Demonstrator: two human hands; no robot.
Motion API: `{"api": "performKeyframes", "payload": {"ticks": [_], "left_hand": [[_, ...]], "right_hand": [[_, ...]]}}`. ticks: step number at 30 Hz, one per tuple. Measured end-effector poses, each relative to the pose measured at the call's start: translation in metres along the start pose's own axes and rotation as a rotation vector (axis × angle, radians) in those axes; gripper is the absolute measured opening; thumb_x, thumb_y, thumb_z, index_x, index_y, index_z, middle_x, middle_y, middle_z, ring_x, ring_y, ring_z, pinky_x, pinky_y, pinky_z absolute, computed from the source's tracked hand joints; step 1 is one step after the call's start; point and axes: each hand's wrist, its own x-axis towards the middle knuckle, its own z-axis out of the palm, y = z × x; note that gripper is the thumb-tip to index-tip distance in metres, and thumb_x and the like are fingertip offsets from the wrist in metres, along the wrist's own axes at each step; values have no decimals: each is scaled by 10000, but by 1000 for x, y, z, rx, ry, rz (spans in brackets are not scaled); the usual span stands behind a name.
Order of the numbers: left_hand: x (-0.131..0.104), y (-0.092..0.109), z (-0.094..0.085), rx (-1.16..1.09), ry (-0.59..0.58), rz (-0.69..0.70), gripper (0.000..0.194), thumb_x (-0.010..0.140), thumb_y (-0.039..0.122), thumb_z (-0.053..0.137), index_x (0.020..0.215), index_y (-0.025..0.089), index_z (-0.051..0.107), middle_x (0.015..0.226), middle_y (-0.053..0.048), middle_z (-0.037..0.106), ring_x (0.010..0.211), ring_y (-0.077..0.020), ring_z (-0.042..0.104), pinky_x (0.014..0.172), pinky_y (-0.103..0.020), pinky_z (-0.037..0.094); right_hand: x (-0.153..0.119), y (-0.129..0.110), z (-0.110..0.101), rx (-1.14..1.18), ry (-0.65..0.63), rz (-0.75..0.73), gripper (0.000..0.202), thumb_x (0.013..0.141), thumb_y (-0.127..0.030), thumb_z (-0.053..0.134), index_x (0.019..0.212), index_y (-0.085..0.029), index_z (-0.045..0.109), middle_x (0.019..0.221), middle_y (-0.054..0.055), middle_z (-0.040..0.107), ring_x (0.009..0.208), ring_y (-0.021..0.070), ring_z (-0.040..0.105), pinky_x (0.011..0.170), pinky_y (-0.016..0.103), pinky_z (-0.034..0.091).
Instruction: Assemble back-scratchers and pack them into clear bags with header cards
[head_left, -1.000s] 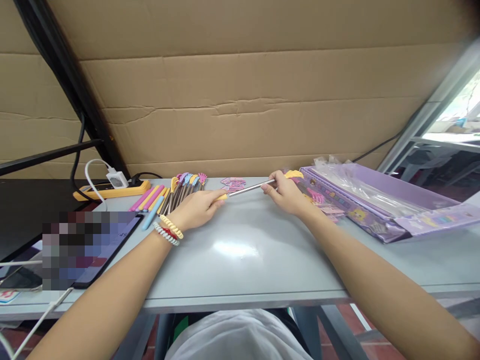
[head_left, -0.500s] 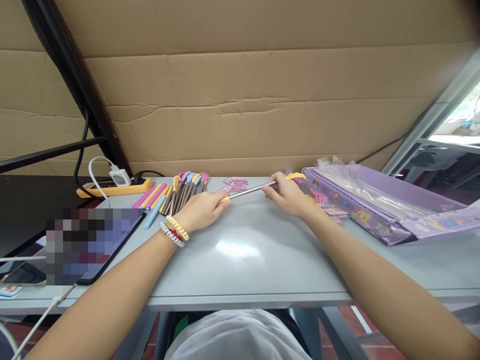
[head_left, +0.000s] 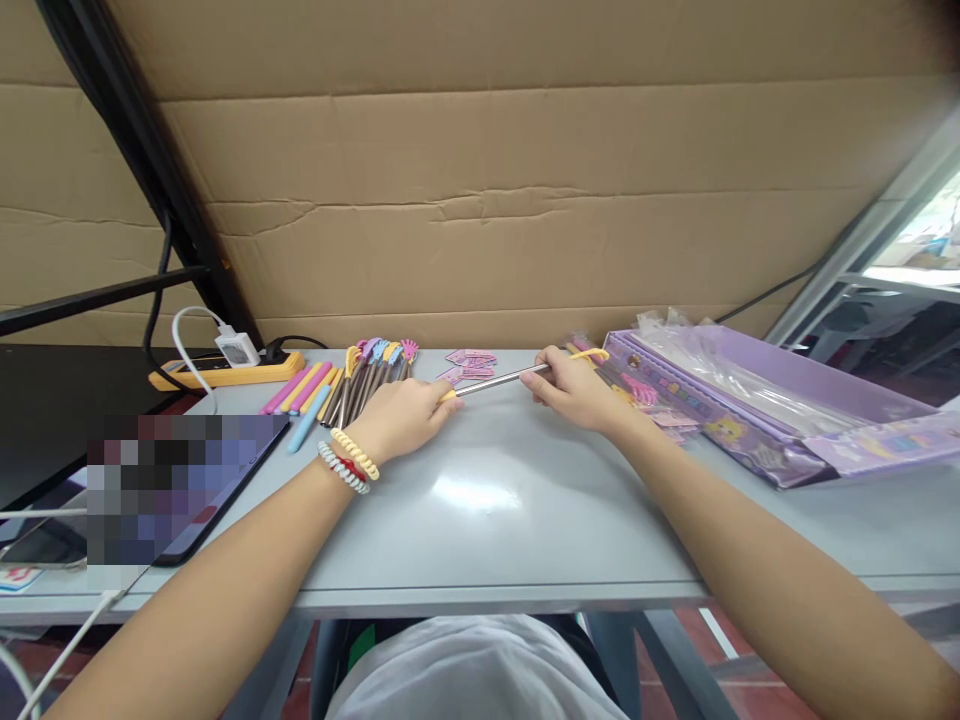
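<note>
A back scratcher (head_left: pixel 496 381) with a thin metal shaft is stretched between my two hands above the table. My left hand (head_left: pixel 405 412) is closed around its yellow handle, with only the handle's end showing. The fingers of my right hand (head_left: pixel 571 392) grip the shaft close to the yellow curved head, which sticks out past the knuckles. Left of my left hand lies a row of similar back scratchers (head_left: pixel 375 368) with pink, blue and yellow heads. Beside them are several loose handles (head_left: pixel 307 388) in pink, yellow and blue. Small pink cards (head_left: pixel 472 362) lie behind the shaft.
On the right stands an open purple box (head_left: pixel 675 392) holding clear plastic sleeves (head_left: pixel 720 365). More packed pieces and pink cards (head_left: pixel 671 420) lie against it. A tablet (head_left: pixel 225 480), a yellow power strip (head_left: pixel 225 375) and white cables occupy the left. Cardboard (head_left: pixel 480 270) walls off the back.
Both hands keep their grip on the back scratcher and hardly move. The yellow head looks turned slightly, seen thinner now. The whole view has shifted a little.
</note>
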Motion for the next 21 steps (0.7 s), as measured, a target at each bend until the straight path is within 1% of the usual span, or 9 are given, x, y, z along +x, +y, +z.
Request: {"api": "performKeyframes", "payload": {"ticks": [3,6,14,18,21], "left_hand": [[0,0,0,54,-11,-2,392,945,432,289,1062,215,593,832,-77,691,767,-240,651,625,-295,423],[0,1,-1,79,-21,-2,381,945,416,290,1047,209,593,828,-79,689,761,-243,652,622,-301,423],[-1,1,-2,36,2,41,385,950,421,283,1012,201,594,842,-72,687,768,-226,648,636,-292,432],[-1,0,1,2,41,55,390,951,405,293,1126,201,576,860,-82,691,786,-233,648,663,-303,448],[-1,-1,2,-6,72,64,396,950,388,304,1224,225,538,866,-71,694,795,-218,648,678,-292,451]], "right_hand": [[0,-2,1,8,-26,-4,269,891,-474,415,794,-233,344,625,7,607,570,163,532,546,266,333],[-1,-3,1,30,-12,-26,260,892,-469,415,806,-234,341,614,-1,600,552,160,523,541,266,329],[-1,-3,0,32,9,-27,261,890,-472,408,802,-234,348,596,-2,597,536,160,516,542,270,332],[-1,-3,0,48,1,-15,265,892,-476,401,796,-235,347,603,-2,601,549,162,529,549,271,345],[-1,-4,1,65,-10,-14,277,895,-488,395,792,-237,341,606,-4,602,558,163,539,556,271,360]]}}
